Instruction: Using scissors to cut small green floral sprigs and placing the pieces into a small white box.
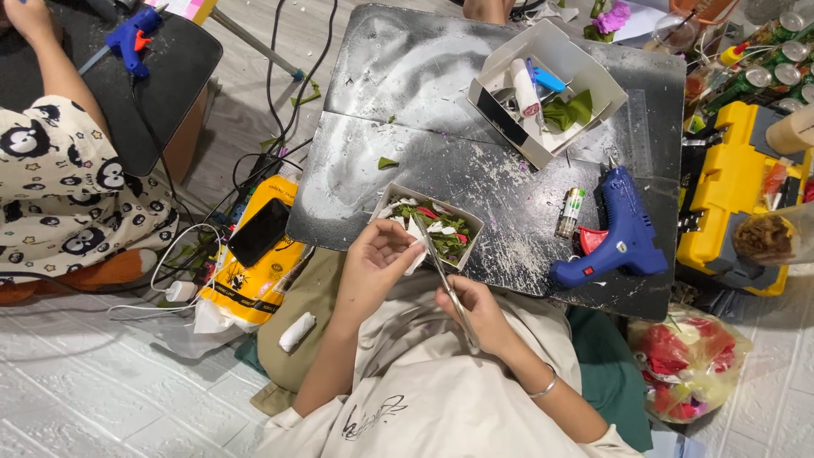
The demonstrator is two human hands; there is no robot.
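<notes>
The left hand [373, 254] pinches a small white scrap [417, 251] between thumb and fingertips, just at the near edge of the black board [407, 161] and touching the rim of the scrap box [471, 222] — a low white cardboard tray full of green, red and white offcuts. The right hand [476, 315] is closed around the handles of the scissors [437, 263], whose long thin blades run up and to the left to meet the scrap; whether the blades are parted or shut cannot be told at this size.

The scrap looks like paper or thin fabric — very light, limp, easy to crease or tear, so it seems best held close to the cut line with a soft pinch, as the fingers do now. The scissors are stiff and pointed; they handle safely only by the loops.

On the board to the right lie a blue glue gun [623, 229] and a small tube [571, 212] beside it, well apart from the hands. Farther back sits a second white box [593, 72] with a marker and green leaves. A yellow pack with a phone [259, 231] on it lies left of the board.
</notes>
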